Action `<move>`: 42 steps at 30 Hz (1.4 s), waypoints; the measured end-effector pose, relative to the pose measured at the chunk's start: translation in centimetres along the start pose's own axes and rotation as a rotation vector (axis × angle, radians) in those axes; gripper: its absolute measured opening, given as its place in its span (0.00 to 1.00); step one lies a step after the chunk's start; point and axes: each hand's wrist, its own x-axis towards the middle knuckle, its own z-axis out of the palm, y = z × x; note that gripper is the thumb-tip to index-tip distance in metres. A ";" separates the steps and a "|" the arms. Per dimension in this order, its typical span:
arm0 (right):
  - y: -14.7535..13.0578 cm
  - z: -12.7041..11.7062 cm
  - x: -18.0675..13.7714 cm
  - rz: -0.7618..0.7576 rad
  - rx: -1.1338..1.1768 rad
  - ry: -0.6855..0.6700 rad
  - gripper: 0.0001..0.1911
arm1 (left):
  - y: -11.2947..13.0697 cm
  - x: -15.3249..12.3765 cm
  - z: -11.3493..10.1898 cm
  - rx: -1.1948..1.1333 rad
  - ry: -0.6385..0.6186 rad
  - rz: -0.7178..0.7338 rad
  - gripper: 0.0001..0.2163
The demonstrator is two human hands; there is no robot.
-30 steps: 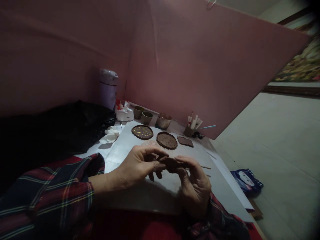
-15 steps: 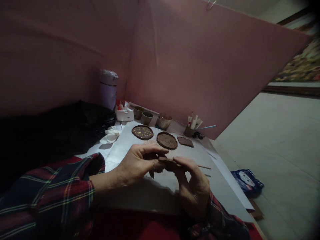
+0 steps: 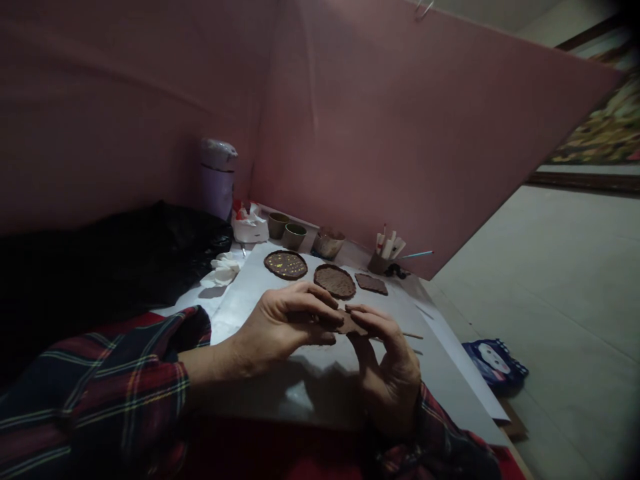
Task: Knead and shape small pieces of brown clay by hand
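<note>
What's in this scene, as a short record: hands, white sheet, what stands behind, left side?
Left hand: holds the brown piece from the left
Right hand: holds the same piece from the right
White sheet: yellow-marked brown disc, plain brown disc, small four-sided brown slab
Behind: two cups, a wider bowl, a holder of upright tools
Left side: purple bottle, black plastic

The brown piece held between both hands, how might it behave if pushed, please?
The brown piece may give under pressure, since its surface looks dull and clay-like. Its uneven visible edge suggests it could tear or crumble there.
</note>
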 end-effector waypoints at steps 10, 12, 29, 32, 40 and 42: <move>-0.4 0.1 0.3 0.009 0.051 0.057 0.14 | 0.6 0.0 0.1 -0.024 -0.013 -0.020 0.18; -0.3 0.1 0.3 -0.005 0.070 0.078 0.15 | 0.8 0.0 0.1 -0.039 0.007 -0.098 0.22; -1.4 -0.8 0.2 0.090 0.012 -0.027 0.18 | 0.3 -0.1 0.3 -0.295 -0.095 -0.323 0.11; -1.1 -0.6 0.3 0.137 0.103 -0.164 0.16 | 0.2 -0.1 0.4 -0.280 -0.074 -0.329 0.09; -1.2 -0.2 0.5 0.279 0.166 -0.144 0.08 | -0.4 0.0 0.4 -0.264 -0.132 -0.327 0.14; -1.0 -0.2 0.5 0.257 0.166 -0.122 0.08 | -0.3 0.1 0.4 -0.215 -0.109 -0.337 0.14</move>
